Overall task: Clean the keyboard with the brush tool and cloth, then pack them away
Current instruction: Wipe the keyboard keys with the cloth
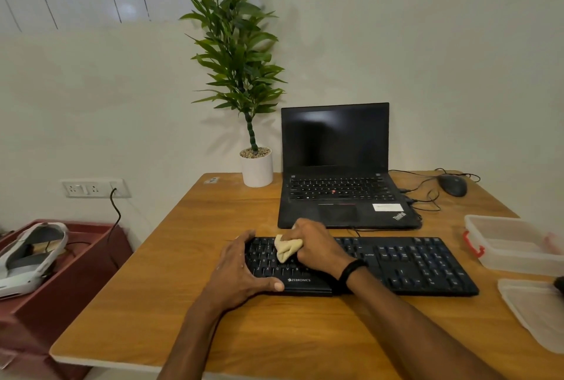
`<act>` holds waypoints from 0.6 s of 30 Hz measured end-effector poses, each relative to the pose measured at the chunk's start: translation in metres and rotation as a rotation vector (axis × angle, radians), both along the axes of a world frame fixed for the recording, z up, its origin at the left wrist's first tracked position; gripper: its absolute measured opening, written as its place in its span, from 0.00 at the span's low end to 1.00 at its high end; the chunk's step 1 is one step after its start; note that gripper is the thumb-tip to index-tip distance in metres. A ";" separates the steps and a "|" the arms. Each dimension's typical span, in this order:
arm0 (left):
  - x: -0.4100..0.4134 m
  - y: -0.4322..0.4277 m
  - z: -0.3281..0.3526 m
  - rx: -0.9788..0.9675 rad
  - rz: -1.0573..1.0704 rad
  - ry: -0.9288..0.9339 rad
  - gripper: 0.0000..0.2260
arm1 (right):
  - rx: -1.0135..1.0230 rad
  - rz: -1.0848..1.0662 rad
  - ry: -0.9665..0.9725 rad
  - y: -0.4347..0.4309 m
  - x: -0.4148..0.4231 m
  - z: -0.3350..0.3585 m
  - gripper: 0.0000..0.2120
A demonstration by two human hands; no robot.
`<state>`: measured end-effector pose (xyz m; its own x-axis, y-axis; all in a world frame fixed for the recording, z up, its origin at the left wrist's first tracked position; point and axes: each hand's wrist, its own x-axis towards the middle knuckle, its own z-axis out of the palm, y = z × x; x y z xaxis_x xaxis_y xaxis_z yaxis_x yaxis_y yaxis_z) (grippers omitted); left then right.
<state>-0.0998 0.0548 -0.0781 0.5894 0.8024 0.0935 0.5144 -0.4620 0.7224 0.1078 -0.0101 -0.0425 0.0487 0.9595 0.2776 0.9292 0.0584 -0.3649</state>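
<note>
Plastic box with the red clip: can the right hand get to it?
Probably yes. The right hand grips the cloth, and only the flat keyboard and table lie between it and the box.

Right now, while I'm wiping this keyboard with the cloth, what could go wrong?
1. The bunched cloth in your right hand could catch a keycap on the keyboard and lift it.
2. The keyboard lies close to the laptop; a hard push away might knock it into the laptop, though your left hand grips its left end.
</note>
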 end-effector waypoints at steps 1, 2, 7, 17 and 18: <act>0.000 -0.001 -0.001 -0.003 -0.002 0.002 0.66 | -0.002 -0.015 0.005 -0.002 0.006 -0.001 0.18; 0.000 -0.002 -0.001 -0.004 -0.005 0.004 0.65 | 0.022 -0.064 0.001 -0.002 0.013 -0.002 0.17; 0.002 0.002 0.003 0.003 0.003 0.001 0.66 | 0.061 -0.095 -0.020 0.000 0.004 -0.005 0.17; 0.002 0.000 -0.001 0.004 -0.003 0.036 0.65 | 0.014 -0.047 0.031 -0.008 0.010 -0.007 0.17; 0.002 0.000 -0.002 0.005 -0.004 0.041 0.65 | 0.004 -0.020 0.042 -0.009 0.010 -0.009 0.18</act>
